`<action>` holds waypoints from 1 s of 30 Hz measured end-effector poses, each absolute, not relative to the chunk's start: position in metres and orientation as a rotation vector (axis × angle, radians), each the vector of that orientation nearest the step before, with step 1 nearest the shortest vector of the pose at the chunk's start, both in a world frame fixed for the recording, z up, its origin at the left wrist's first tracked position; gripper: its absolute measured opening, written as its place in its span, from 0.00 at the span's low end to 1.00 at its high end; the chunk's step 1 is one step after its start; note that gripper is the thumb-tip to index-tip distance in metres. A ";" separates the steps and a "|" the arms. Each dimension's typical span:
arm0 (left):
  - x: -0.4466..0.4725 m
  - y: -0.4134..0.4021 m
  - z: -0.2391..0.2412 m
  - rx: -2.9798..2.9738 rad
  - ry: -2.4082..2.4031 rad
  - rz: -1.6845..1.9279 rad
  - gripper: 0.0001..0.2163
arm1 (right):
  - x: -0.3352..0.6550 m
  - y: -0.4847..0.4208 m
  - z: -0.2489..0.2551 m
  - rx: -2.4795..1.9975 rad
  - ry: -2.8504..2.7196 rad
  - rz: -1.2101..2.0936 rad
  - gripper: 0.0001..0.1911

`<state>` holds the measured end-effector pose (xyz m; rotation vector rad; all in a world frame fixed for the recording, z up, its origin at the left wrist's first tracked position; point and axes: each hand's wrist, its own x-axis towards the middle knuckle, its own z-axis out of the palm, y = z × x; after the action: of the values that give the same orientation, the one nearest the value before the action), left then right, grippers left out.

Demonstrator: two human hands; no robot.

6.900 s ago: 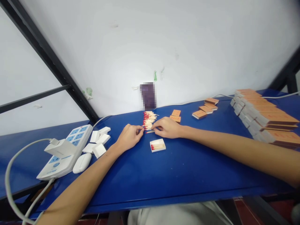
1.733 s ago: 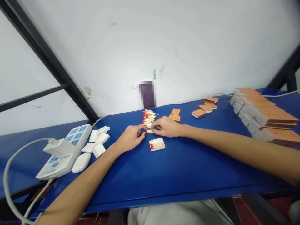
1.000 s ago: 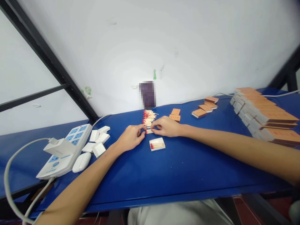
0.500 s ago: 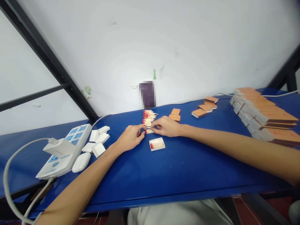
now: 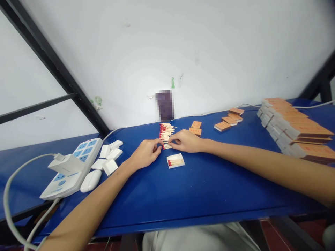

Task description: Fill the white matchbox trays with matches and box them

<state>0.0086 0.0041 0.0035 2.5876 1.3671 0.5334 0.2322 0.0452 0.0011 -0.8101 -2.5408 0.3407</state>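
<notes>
Both hands meet over the blue bench [image 5: 199, 188]. The left hand [image 5: 145, 153] and right hand [image 5: 184, 141] are drawn close together, fingertips pinched from either side on a small bunch of matches [image 5: 165, 146] at the near end of the match pile [image 5: 165, 131]. The pile runs away from the fingertips toward the wall, red heads on the left-hand side. Just below the hands, toward the body, lies an open matchbox tray [image 5: 175, 161] with a few matches in it.

Out past the left hand sit empty white trays [image 5: 110, 157] and a power strip [image 5: 72, 167]. Beyond the right hand lie orange matchbox sleeves [image 5: 196, 128], and further that way a long stack of sleeves [image 5: 295, 130].

The pinch looks light and two-sided, so uneven pressure could fan the bunch and drop sticks on the bench. A knuckle brushing the loose pile could scatter it. Heads dragged hard against each other seems a smaller risk.
</notes>
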 end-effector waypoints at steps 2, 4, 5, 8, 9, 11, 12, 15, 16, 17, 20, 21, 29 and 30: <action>0.008 0.004 0.004 2.586 1.365 0.533 0.10 | 0.232 0.045 0.001 -0.807 -2.546 0.338 0.10; 0.008 0.004 0.004 2.584 1.363 0.534 0.10 | 0.232 0.045 0.002 -0.804 -2.551 0.340 0.10; 0.008 0.004 0.004 2.583 1.363 0.533 0.10 | 0.232 0.045 0.002 -0.803 -2.553 0.343 0.10; 0.008 0.004 0.004 2.586 1.361 0.534 0.11 | 0.232 0.044 0.002 -0.800 -2.551 0.342 0.11; 0.008 0.004 0.004 2.588 1.357 0.538 0.11 | 0.232 0.044 0.002 -0.801 -2.549 0.336 0.12; 0.008 0.004 0.004 2.592 1.353 0.555 0.13 | 0.232 0.044 0.002 -0.814 -2.542 0.324 0.12; 0.009 0.004 0.005 2.593 1.353 0.564 0.14 | 0.232 0.044 0.002 -0.824 -2.539 0.319 0.13; 0.010 0.002 0.006 2.595 1.368 0.575 0.16 | 0.232 0.044 0.002 -0.837 -2.541 0.312 0.13; 0.010 0.002 0.007 2.596 1.373 0.572 0.16 | 0.232 0.045 0.002 -0.836 -2.545 0.311 0.14; 0.010 0.002 0.007 2.597 1.376 0.570 0.16 | 0.232 0.045 0.002 -0.832 -2.547 0.311 0.13; 0.011 0.002 0.007 2.597 1.387 0.559 0.17 | 0.233 0.045 0.002 -0.818 -2.562 0.320 0.13; 0.011 0.002 0.007 2.598 1.390 0.554 0.17 | 0.233 0.045 0.002 -0.813 -2.568 0.323 0.13; 0.010 0.002 0.007 2.596 1.393 0.525 0.18 | 0.232 0.044 0.003 -0.812 -2.575 0.313 0.13; 0.011 0.002 0.007 2.597 1.391 0.524 0.18 | 0.232 0.044 0.003 -0.812 -2.574 0.310 0.13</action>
<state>0.0105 0.0024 0.0068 2.5971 1.3911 0.5244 0.2324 0.0443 0.0031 -0.8116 -2.5745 0.3102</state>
